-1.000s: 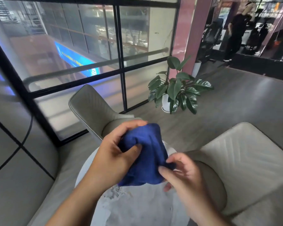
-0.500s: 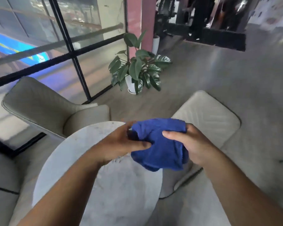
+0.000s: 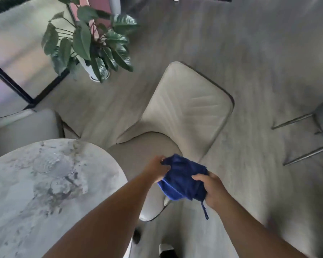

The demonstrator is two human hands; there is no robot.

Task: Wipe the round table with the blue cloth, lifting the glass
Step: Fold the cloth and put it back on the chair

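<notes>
Both my hands hold the bunched blue cloth (image 3: 183, 181) in the air, off the table's right edge and above a chair seat. My left hand (image 3: 157, 169) pinches its upper left corner and my right hand (image 3: 212, 189) grips its right side; a small loop dangles from the cloth. The round marble table (image 3: 17, 211) fills the lower left. A clear ribbed glass (image 3: 48, 162) stands on it near the far edge, blurred and hard to make out, well left of both hands.
A beige padded chair (image 3: 190, 108) stands right of the table, under my hands. A second beige chair (image 3: 22, 127) is behind the table at left. A potted plant (image 3: 90, 45) stands by the black-framed glass wall. Thin metal chair legs (image 3: 306, 153) are at far right.
The view has swung down and to the right. My hands and the cloth now hang right of the table over the chair seat instead of above the tabletop.
</notes>
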